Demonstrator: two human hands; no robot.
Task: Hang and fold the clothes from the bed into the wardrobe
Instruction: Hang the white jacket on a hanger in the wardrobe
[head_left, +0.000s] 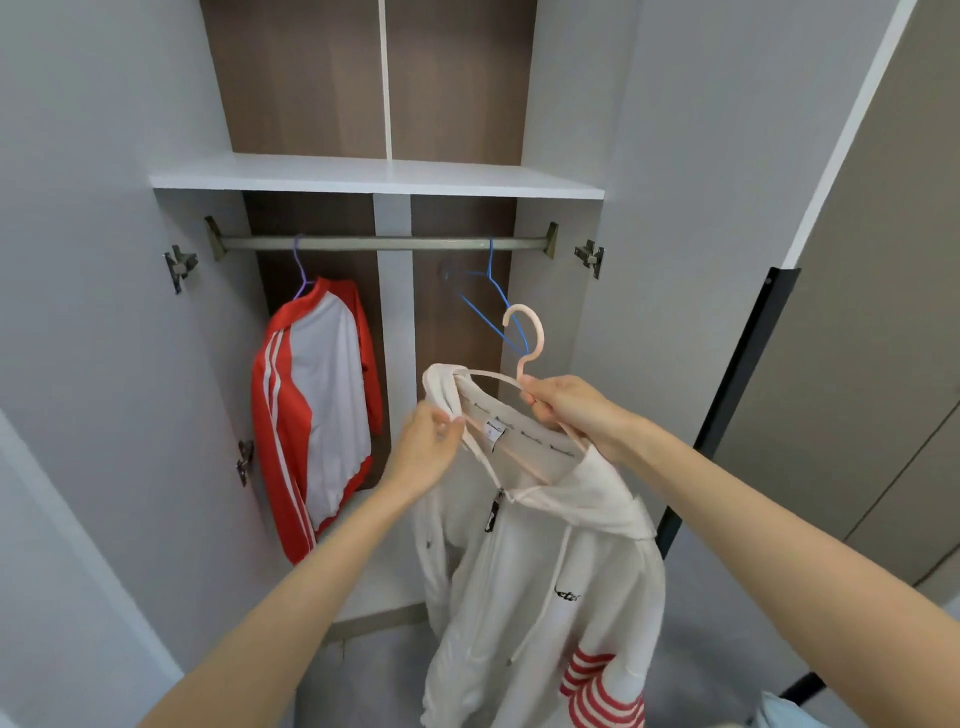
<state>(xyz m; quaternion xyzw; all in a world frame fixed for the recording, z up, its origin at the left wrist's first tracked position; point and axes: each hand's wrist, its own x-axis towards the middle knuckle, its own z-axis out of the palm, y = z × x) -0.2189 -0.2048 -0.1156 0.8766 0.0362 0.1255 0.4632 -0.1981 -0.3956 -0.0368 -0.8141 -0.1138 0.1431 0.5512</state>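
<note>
- The right hand is gripping a pink hanger carrying the white hoodie.
- The left hand is pinching its collar.
- Both are hovering before the wardrobe rail.

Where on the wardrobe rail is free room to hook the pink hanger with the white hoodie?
The rail is bare between the purple hanger carrying the red and white jacket and the empty blue hanger. A short stretch is free right of the blue hanger. The jacket crowds the left side.

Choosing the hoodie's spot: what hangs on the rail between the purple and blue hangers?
Nothing: the head view shows the rail bare between the purple hanger and the blue hanger.
</note>
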